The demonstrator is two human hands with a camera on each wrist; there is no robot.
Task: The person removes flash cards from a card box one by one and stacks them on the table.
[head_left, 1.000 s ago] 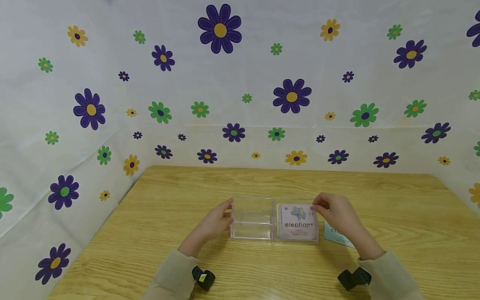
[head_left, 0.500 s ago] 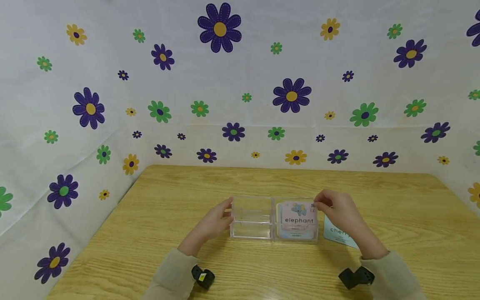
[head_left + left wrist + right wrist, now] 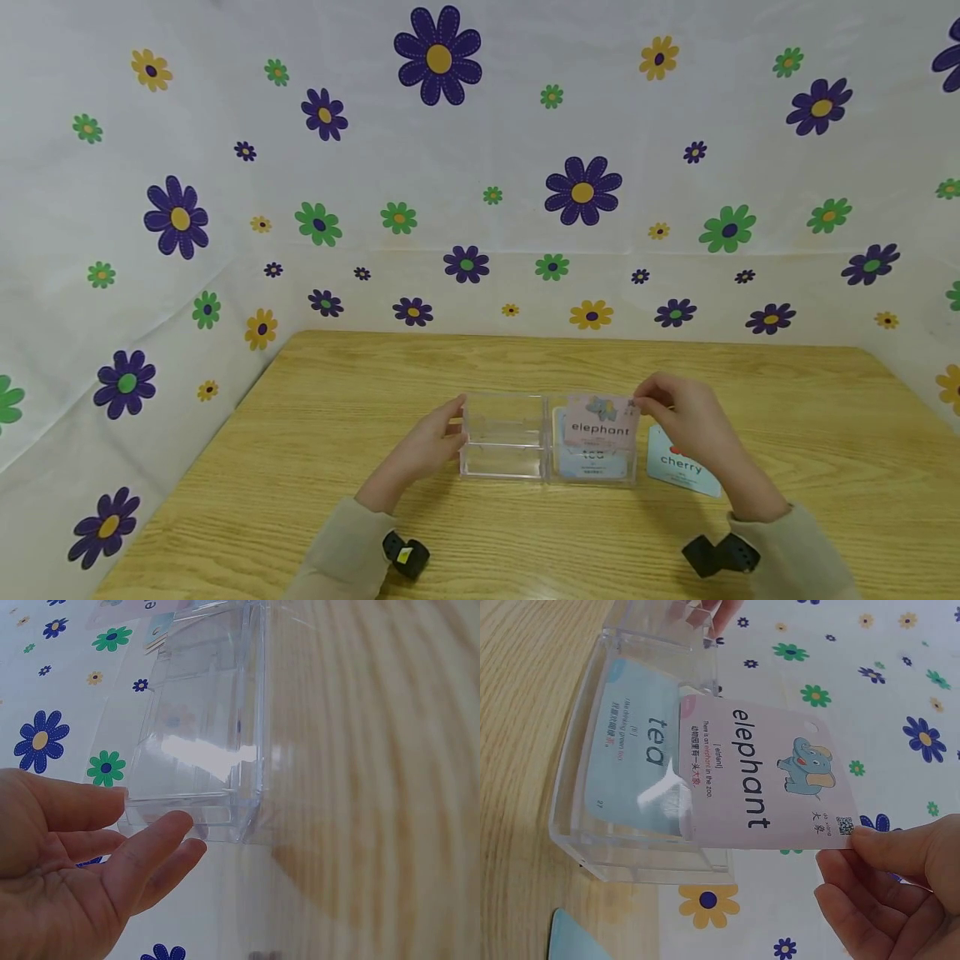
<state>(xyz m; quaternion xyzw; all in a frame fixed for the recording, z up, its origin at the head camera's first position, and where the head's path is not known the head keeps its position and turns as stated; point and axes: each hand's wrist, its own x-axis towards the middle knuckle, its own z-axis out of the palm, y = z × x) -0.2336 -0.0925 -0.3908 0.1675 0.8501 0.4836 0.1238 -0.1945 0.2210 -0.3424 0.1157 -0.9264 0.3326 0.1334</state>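
A clear plastic box [image 3: 504, 447] with two compartments stands on the table. My right hand [image 3: 690, 429] pinches a corner of a pink elephant flashcard [image 3: 757, 780] between thumb and fingers. The card is raised at a slant above the right compartment, its lower edge still overlapping the box. Behind it, a light blue tea flashcard [image 3: 634, 750] lies in that compartment, on top of other cards. My left hand [image 3: 426, 448] touches the box's left end with fairly straight fingers [image 3: 154, 847]. Nothing lies in the left compartment.
A blue cherry flashcard [image 3: 678, 465] lies on the wooden table [image 3: 300, 467] just right of the box, partly under my right forearm. Flower-patterned white cloth [image 3: 517, 133] hangs behind and on both sides of the table.
My right hand has drawn the elephant card up and back out of the right compartment, uncovering the tea card. More of the cherry card shows. The left hand has stayed in place.
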